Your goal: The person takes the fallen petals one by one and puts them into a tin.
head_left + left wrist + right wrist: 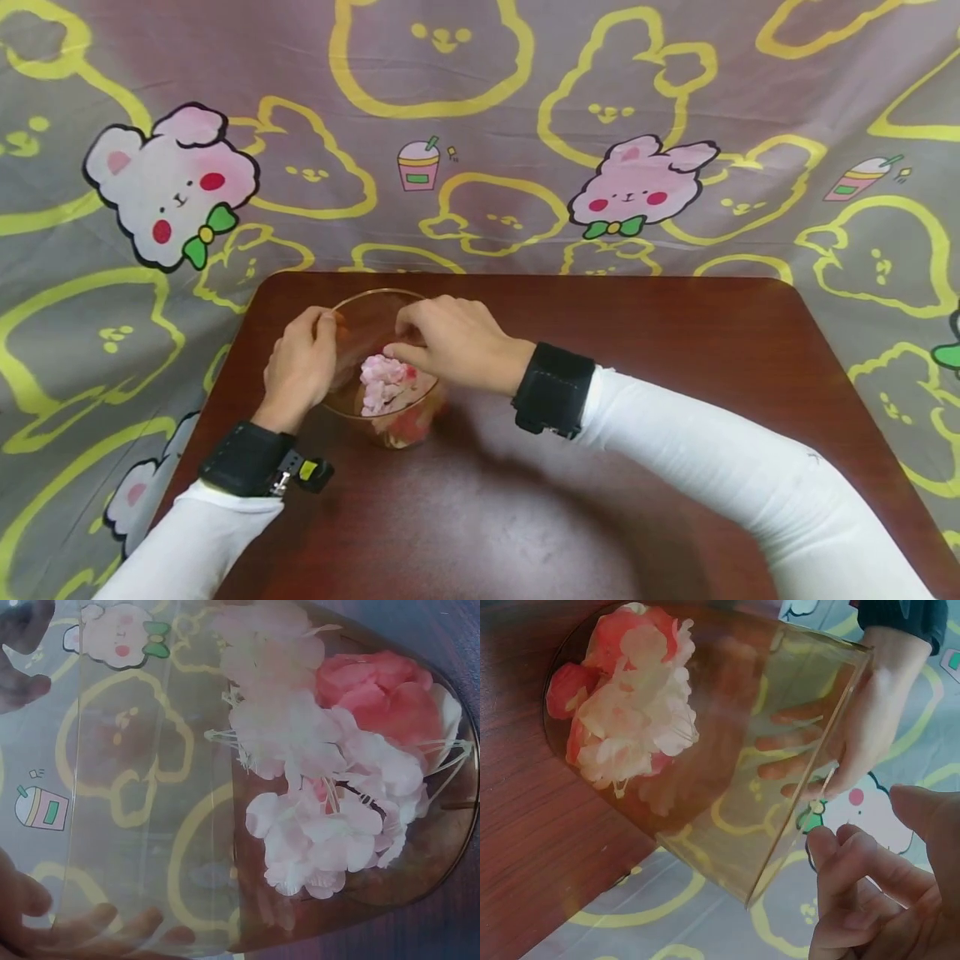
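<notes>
Flower-arranging step, by the look of it. Left hand (300, 362) grips the glass cup (372, 310) by its side, on the tabletop (675, 375) near the left edge. Right hand (450, 337), fingers curled, pinches nothing visible, above the pink flowers (382, 383) inside. Next move likely needs fine fingertip placement.

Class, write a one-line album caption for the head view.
Two hands at a glass bowl of pink flowers.

Head view: high, looking forward and down at glass cup (378, 367), mid-distance, table (675, 375) and cloth backdrop (525, 125) beyond cup. Left wrist view: very close to glass cup (225, 825), looking through its wall at flowers (330, 772). Right wrist view: close beside glass cup (742, 750), facing its rim. All three share cup and flowers.
</notes>
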`<state>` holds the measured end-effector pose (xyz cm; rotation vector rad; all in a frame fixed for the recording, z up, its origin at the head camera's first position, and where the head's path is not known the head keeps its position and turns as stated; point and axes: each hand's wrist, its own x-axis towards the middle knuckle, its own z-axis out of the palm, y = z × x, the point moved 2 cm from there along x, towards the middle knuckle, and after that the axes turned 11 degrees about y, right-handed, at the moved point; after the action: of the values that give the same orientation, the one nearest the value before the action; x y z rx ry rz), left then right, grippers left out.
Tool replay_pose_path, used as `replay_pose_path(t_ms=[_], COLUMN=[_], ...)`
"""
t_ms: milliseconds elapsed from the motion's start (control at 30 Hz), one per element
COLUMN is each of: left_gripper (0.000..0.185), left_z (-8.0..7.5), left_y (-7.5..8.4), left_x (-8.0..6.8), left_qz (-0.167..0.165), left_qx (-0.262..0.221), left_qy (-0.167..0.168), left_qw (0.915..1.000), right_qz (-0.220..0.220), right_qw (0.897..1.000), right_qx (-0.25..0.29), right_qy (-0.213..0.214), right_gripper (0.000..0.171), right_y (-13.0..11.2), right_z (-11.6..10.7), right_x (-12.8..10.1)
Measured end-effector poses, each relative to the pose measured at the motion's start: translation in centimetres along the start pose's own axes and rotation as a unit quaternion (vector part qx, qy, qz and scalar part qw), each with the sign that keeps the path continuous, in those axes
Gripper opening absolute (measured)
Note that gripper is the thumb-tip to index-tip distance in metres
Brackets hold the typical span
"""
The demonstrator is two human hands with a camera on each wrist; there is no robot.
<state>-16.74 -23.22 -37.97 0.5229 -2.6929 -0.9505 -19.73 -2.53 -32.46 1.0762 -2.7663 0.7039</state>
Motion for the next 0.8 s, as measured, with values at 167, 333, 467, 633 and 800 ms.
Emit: replay_pose_path(t_ms=[167,333,467,633,800], left_gripper=[0.056,0.053,0.051,0.051,0.052], left_z=[-0.5,-1.1,-1.7,-2.4,-2.6], left_y=[0.0,0.7,2.0,4.0,5.8], left_x=[0.0,-0.1,-0.5,-1.3,-3.0], left_qz=[0.005,0.033,0.075,0.139,0.204], left_qx=[-0.02,-0.062,-0.102,-0.118,-0.102], left_qy=[0.025,0.058,0.066,0.054,0.036], left_qw=[0.9995,0.9959,0.9897,0.9818,0.973], right_qz=[0.007,0.014,0.021,0.03,0.016], right_qw=[0.999,0.998,0.996,0.994,0.993], right_qx=[0.013,0.011,0.015,0.01,0.003], right_qy=[0.032,0.068,0.088,0.107,0.118], right_gripper=[0.029,0.029,0.031,0.037,0.044], right_y=[0.2,0.3,0.6,1.4,2.6], right_z=[-1.0,-2.1,-3.1,-4.1,-4.2], right_x=[-0.3,-0.6,-1.2,-2.7,-4.6])
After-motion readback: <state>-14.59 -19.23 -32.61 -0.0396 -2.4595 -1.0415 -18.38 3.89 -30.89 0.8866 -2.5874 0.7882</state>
